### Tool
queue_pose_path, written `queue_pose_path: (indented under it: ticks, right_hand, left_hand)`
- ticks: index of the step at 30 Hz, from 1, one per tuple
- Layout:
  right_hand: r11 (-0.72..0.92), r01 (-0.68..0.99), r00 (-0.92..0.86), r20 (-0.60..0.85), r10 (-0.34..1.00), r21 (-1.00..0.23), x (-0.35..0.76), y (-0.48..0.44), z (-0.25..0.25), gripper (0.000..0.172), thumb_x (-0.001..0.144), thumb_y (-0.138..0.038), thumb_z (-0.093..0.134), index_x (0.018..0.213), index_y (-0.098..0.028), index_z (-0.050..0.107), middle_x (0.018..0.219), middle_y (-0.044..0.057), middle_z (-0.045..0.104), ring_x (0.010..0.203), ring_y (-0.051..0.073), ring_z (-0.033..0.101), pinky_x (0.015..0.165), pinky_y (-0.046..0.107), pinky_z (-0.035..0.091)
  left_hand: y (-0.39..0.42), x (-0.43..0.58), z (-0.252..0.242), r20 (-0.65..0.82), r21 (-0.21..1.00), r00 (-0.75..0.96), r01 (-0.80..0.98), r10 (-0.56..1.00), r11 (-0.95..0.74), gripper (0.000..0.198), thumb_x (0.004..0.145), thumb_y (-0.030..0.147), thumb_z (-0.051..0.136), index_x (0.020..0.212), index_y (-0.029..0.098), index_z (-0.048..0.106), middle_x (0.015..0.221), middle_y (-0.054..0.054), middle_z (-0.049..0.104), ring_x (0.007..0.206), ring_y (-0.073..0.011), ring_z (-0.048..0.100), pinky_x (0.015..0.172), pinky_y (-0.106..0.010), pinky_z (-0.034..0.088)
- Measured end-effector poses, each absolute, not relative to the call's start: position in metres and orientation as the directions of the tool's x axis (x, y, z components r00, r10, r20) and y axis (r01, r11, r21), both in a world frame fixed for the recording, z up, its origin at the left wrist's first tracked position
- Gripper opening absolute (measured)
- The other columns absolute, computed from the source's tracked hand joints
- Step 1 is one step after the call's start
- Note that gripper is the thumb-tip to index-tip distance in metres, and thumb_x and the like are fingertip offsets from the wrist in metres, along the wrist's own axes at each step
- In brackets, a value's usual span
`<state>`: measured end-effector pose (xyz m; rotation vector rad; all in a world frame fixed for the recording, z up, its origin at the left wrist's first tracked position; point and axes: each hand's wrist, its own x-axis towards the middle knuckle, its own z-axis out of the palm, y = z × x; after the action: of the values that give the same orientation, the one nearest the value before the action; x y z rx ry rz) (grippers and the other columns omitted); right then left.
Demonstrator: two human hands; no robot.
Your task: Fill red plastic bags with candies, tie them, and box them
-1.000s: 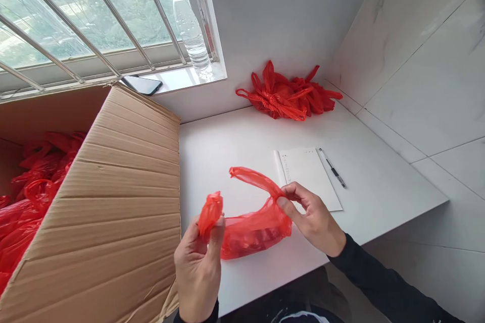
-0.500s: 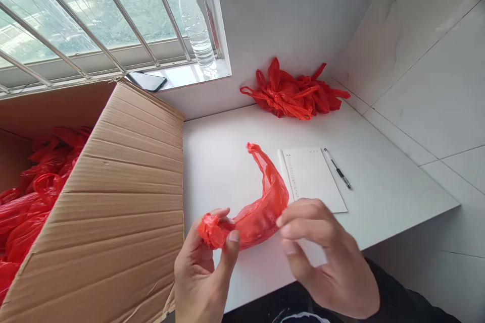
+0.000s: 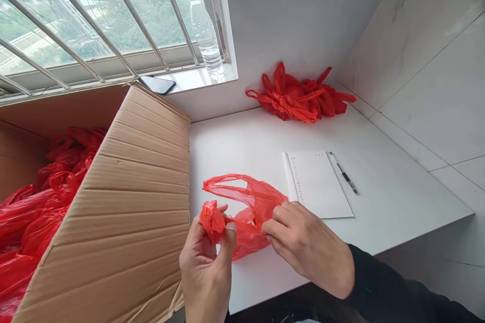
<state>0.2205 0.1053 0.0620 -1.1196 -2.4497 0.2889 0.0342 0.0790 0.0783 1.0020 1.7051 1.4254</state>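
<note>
A thin red plastic bag (image 3: 261, 202) is stretched between my two hands above the white table. My left hand (image 3: 208, 257) pinches its bunched end, with a crumpled wad standing up between thumb and fingers. My right hand (image 3: 299, 237) is closed on the bag's other side, fingertips gathered on the film near a handle opening. One long handle loop extends left above my left hand. Whatever lies inside the bag, if anything, I cannot make out.
A cardboard box (image 3: 125, 202) full of red plastic bags (image 3: 41, 212) stands at left. More red bags (image 3: 299, 96) lie heaped by the wall. A notebook (image 3: 322, 186) and pen (image 3: 344, 174) rest on the table (image 3: 227, 146). A water bottle (image 3: 206, 35) and phone (image 3: 157, 84) sit on the sill.
My right hand has closed on the bag, having been loosely curled beside it. The bag's upper part has opened out and its handle loop now points left. The view has shifted slightly.
</note>
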Motion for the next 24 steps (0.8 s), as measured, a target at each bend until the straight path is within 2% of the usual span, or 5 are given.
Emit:
queue_pose_path:
  ticks: [3,7,13,20,24]
  right_hand:
    - [0.674,0.632,-0.569,0.362,0.738,-0.382,0.220,0.103,0.066,0.014,0.086,-0.006,0.057,0.086,-0.020,0.060,0.106,0.006,0.065,0.095,0.023,0.060,0.084,0.042,0.056]
    - [0.771,0.517,-0.631,0.443,0.637,-0.371,0.221,0.106,0.068,0.012,0.086,-0.007,0.059,0.089,-0.019,0.059,0.135,0.008,0.061,0.132,0.027,0.050,0.114,0.048,0.044]
    - [0.745,0.577,-0.660,0.346,0.667,-0.334,0.226,0.109,0.060,0.008,0.096,-0.015,0.054,0.092,-0.022,0.057,0.078,-0.001,0.060,0.080,0.018,0.060,0.121,0.053,0.036]
    - [0.681,0.646,-0.618,0.287,0.732,-0.345,0.223,0.107,0.055,0.019,0.100,-0.016,0.050,0.115,-0.018,0.061,0.082,0.002,0.063,0.078,0.020,0.059,0.110,0.052,0.044]
    - [0.754,0.513,-0.643,0.398,0.654,-0.410,0.208,0.113,0.057,0.025,0.098,-0.010,0.050,0.119,-0.019,0.060,0.101,0.004,0.068,0.100,0.021,0.060,0.108,0.044,0.046]
  left_hand:
    - [0.076,0.031,0.074,-0.021,0.990,-0.449,0.116,0.893,0.081,0.030,0.079,0.038,0.080,0.105,0.024,0.073,0.101,-0.004,0.071,0.091,-0.0198,0.069,0.078,-0.025,0.058]
    - [0.068,0.026,0.071,0.007,0.983,-0.411,0.169,0.912,0.069,0.029,0.084,0.039,0.075,0.110,0.026,0.073,0.096,-0.003,0.070,0.089,-0.0184,0.068,0.079,-0.024,0.057]
    - [0.065,0.022,0.061,0.065,0.847,-0.280,0.522,0.958,0.096,0.025,0.091,0.038,0.067,0.113,0.026,0.065,0.093,-0.002,0.067,0.077,-0.0195,0.061,0.070,-0.030,0.051]
    - [0.074,0.001,0.028,0.154,0.713,-0.266,0.697,0.952,0.079,0.046,0.080,0.030,0.066,0.125,0.020,0.065,0.102,-0.010,0.064,0.101,-0.0328,0.057,0.095,-0.051,0.043]
    - [0.078,-0.006,0.023,0.034,0.751,-0.282,0.640,0.959,0.162,0.020,0.082,0.038,0.067,0.094,0.024,0.073,0.096,-0.008,0.069,0.090,-0.0313,0.063,0.083,-0.046,0.048]
